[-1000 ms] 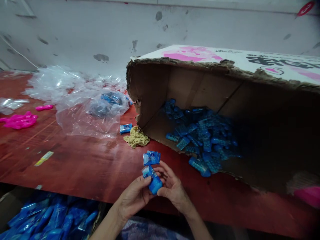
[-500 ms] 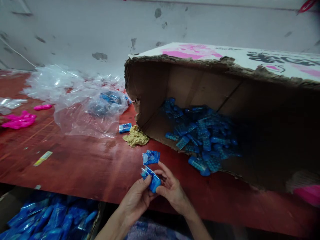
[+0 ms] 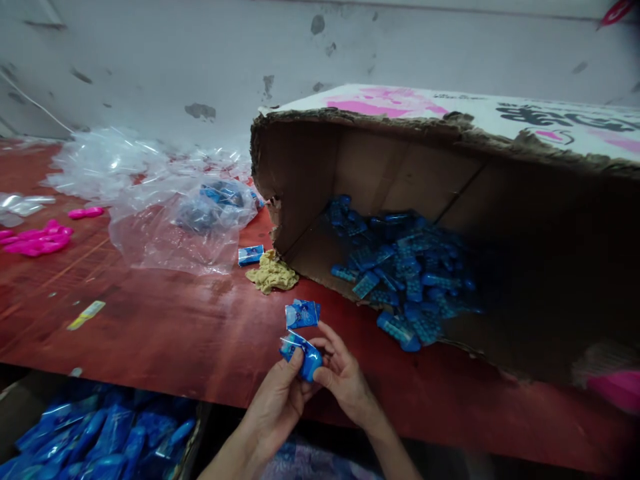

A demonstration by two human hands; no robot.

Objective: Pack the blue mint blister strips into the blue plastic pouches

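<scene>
Left hand (image 3: 276,399) and right hand (image 3: 347,381) grip a blue packet (image 3: 311,361) near the table edge (image 3: 150,381), outside the carton (image 3: 300,167)

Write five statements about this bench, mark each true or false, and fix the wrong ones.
1. The open carton holds many blue pieces. True.
2. The right hand reaches into the carton. False: the right hand is at the small blue packet.
3. The left hand grips that packet. True.
4. The crumpled yellow cloth lies atop the carton. False: the cloth is on the red table, beside the carton.
5. Clear plastic lies left of the carton. True.
</scene>
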